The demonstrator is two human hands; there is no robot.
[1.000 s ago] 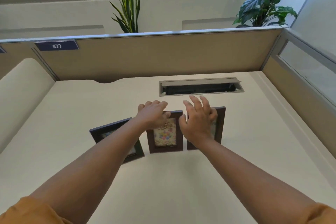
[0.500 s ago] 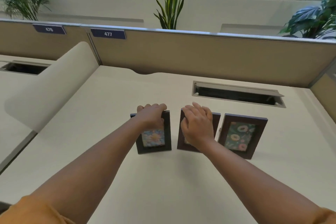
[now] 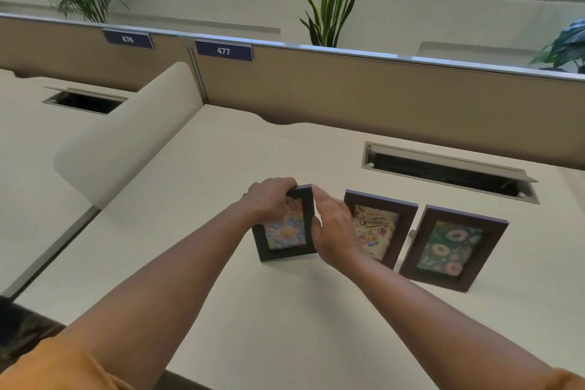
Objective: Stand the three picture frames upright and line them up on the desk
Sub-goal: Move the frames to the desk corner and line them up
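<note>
Three dark brown picture frames stand upright in a row on the cream desk point(image 3: 285, 326). The left frame point(image 3: 286, 233) shows pastel flowers. My left hand point(image 3: 270, 199) grips its top left corner. My right hand point(image 3: 330, 231) presses flat against its right edge. The middle frame point(image 3: 378, 226) holds a "Happy Birthday" card and stands free, partly behind my right hand. The right frame point(image 3: 451, 247) shows donuts on green and stands free, angled slightly.
A recessed cable tray point(image 3: 449, 169) with a raised lid lies behind the frames. A tan partition point(image 3: 380, 89) runs along the back of the desk. A rounded cream divider point(image 3: 126, 142) stands at the left. Plants stand beyond the partition.
My right hand has left the middle frame and come to the right edge of the left frame. My left hand stays on the left frame. The camera has turned left.
</note>
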